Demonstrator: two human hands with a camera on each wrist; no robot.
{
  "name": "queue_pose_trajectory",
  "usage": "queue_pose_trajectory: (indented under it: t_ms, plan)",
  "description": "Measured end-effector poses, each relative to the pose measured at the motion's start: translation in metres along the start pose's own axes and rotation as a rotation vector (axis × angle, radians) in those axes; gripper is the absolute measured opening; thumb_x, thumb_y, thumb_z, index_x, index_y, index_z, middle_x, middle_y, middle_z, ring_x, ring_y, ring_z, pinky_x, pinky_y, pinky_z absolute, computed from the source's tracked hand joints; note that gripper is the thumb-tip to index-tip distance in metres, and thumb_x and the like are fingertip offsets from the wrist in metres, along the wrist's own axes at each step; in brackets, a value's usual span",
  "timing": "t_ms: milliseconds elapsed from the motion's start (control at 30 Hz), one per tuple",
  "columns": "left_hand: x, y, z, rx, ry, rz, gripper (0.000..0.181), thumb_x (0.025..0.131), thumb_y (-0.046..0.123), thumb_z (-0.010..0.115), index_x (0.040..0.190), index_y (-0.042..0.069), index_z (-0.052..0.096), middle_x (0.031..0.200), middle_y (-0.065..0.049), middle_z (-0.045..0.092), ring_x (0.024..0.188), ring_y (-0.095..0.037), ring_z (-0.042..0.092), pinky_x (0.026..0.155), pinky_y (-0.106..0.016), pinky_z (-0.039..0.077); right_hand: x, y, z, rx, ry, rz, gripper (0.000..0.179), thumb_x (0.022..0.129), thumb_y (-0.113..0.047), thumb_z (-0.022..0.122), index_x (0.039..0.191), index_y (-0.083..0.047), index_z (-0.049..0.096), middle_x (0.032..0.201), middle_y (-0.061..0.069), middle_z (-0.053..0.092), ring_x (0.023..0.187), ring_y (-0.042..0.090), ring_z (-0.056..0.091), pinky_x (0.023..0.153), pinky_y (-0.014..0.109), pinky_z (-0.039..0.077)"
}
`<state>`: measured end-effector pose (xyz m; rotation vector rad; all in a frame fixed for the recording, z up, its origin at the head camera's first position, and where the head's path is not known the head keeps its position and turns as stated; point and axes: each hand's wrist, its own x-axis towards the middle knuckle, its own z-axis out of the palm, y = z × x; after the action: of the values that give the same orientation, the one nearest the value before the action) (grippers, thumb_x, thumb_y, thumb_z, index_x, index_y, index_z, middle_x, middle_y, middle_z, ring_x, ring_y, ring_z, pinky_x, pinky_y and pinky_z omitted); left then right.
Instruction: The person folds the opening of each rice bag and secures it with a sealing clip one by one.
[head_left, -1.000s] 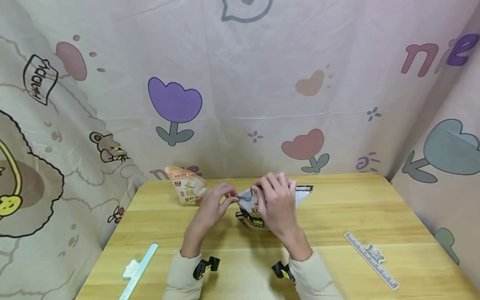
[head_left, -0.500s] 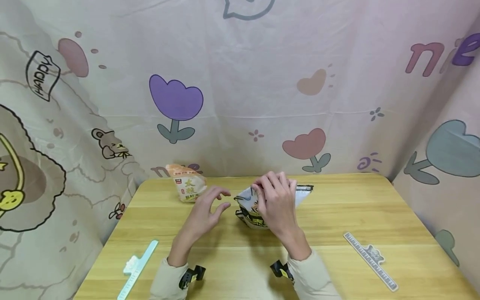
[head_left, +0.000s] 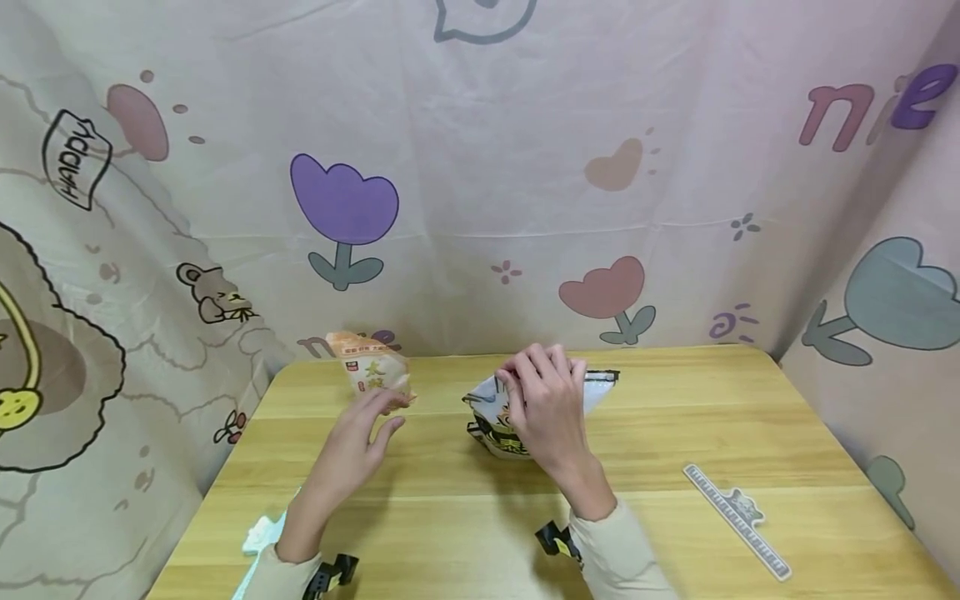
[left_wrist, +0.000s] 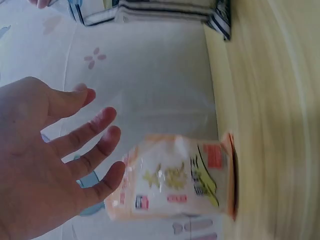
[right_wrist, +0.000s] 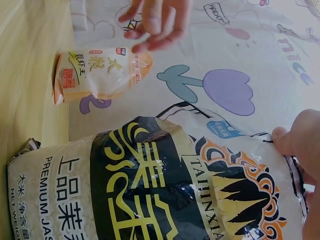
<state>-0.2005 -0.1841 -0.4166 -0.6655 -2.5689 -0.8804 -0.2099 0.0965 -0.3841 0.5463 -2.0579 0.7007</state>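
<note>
My right hand (head_left: 547, 408) pinches the glossy plastic rice bag (right_wrist: 135, 185); my left hand (head_left: 347, 446) spreads loosely by a packet (left_wrist: 170, 177), contact unclear; wood-grain table (head_left: 450, 525), printed cloth (head_left: 480, 167).

Pale cloth backdrop (head_left: 487, 167), purple tulip print (head_left: 345, 204), wood-grain tabletop (head_left: 637, 500)

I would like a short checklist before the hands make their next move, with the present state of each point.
1. Right hand grips the top of the rice bag: ok.
2. Left hand holds nothing: ok.
3. Rice bag's mouth fully shut: cannot tell, partly covered.
4. Orange-and-white bag stands upright: ok.
5. Left hand apart from that bag: cannot tell, they overlap in view.
6. Grey clip fitted on a bag: not ok, lies on the table.
</note>
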Motion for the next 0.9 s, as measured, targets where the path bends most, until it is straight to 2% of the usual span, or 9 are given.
queue_pose_trajectory:
  t_ms: [233, 533, 733, 900]
  plan:
    - [-0.016, -0.014, -0.013, 0.083, 0.011, -0.06, 0.025, 0.094, 0.002, 0.073, 0.115, 0.012, 0.067, 0.117, -0.003, 0.065, 0.103, -0.029, 0.062, 0.083, -0.048, 0.053, 0.003, 0.001, 0.0, 0.003, 0.01, -0.006, 0.015, 0.1, -0.023, 0.065, 0.09, -0.012, 0.069, 0.089, -0.001, 0.061, 0.086, 0.025, 0.049, 0.077, 0.046, 0.029]
    - [-0.038, -0.028, -0.028, 0.192, 0.076, -0.067, 0.026, 0.091, -0.001, 0.074, 0.112, 0.011, 0.067, 0.114, -0.005, 0.067, 0.099, -0.031, 0.064, 0.082, -0.053, 0.054, 0.001, -0.001, 0.004, 0.016, 0.016, -0.005, 0.014, 0.099, -0.021, 0.066, 0.089, -0.012, 0.068, 0.088, -0.001, 0.061, 0.086, 0.024, 0.048, 0.078, 0.046, 0.03]
    - [-0.055, -0.04, -0.039, 0.248, 0.056, -0.109, 0.025, 0.09, -0.004, 0.073, 0.111, 0.008, 0.068, 0.114, -0.009, 0.067, 0.098, -0.034, 0.065, 0.08, -0.055, 0.054, -0.002, -0.002, 0.004, 0.022, 0.017, -0.001, 0.013, 0.099, -0.021, 0.066, 0.089, -0.012, 0.069, 0.088, -0.002, 0.061, 0.086, 0.023, 0.049, 0.079, 0.046, 0.03]
    - [-0.067, -0.047, -0.04, 0.296, 0.005, -0.145, 0.024, 0.09, 0.0, 0.074, 0.112, 0.008, 0.069, 0.113, -0.012, 0.068, 0.098, -0.038, 0.065, 0.076, -0.058, 0.052, -0.003, -0.001, 0.002, 0.019, 0.025, -0.003, 0.014, 0.099, -0.021, 0.066, 0.089, -0.012, 0.069, 0.088, -0.001, 0.062, 0.086, 0.025, 0.049, 0.079, 0.046, 0.03]
